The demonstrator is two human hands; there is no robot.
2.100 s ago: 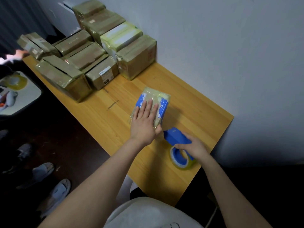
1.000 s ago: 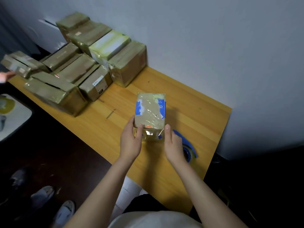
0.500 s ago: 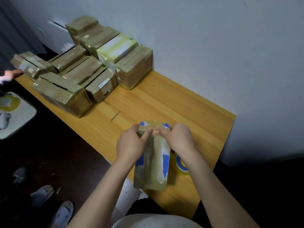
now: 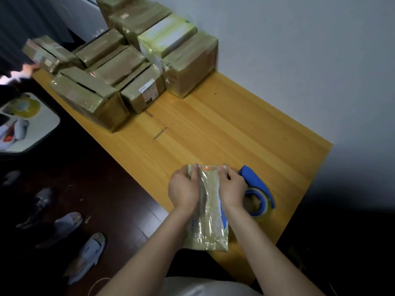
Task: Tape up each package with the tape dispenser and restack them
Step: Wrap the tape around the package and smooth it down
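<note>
A small tape-wrapped package with blue side markings is held up on end near the table's front edge. My left hand grips its upper left side, thumb curled over the top. On the package's upper right side my right hand holds it the same way. The blue tape dispenser with its tape roll lies on the table just right of my right hand, untouched. A stack of taped brown packages fills the far left of the wooden table.
The white wall runs along the table's far side. Another person's hand reaches toward a package at the far left. A white tray with objects sits lower left. Slippers and shoes lie on the dark floor.
Both hands picked the package up off the table, turned it on end and drew it toward me. My right hand let go of the dispenser, which now lies on the table.
</note>
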